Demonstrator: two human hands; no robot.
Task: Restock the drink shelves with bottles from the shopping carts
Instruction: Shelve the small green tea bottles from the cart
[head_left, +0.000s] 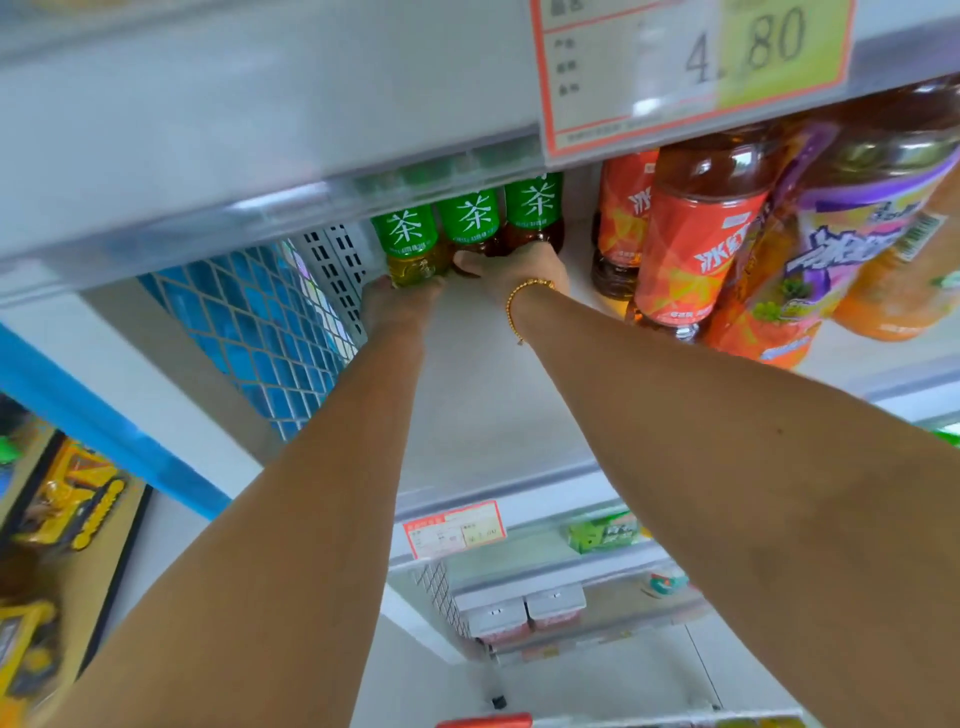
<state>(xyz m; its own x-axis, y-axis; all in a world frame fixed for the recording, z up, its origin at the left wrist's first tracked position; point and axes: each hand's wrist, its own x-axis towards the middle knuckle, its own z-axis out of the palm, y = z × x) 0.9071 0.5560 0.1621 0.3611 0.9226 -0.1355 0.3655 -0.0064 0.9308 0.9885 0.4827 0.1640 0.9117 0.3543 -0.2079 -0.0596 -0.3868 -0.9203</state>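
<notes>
Three green-label tea bottles (470, 218), two red-label iced tea bottles (691, 249), one purple-label bottle (852, 234), one orange bottle (898, 296), two red-bordered price tags (691, 67), one gold bracelet (524, 291), two grey-lidded packs (524, 616) lower down

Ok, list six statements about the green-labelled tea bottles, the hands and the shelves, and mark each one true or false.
1. Three green-labelled tea bottles stand side by side on the white shelf. True.
2. The gold bracelet sits on the left wrist. False: it is on the right wrist.
3. The left hand grips the base of the leftmost green-labelled bottle. True.
4. The red-labelled bottles stand left of the green-labelled ones. False: they stand to their right.
5. The price tag on the upper shelf edge reads 2.50. False: it reads 4.80.
6. The right hand touches the bases of the other two green-labelled bottles. True.
</notes>
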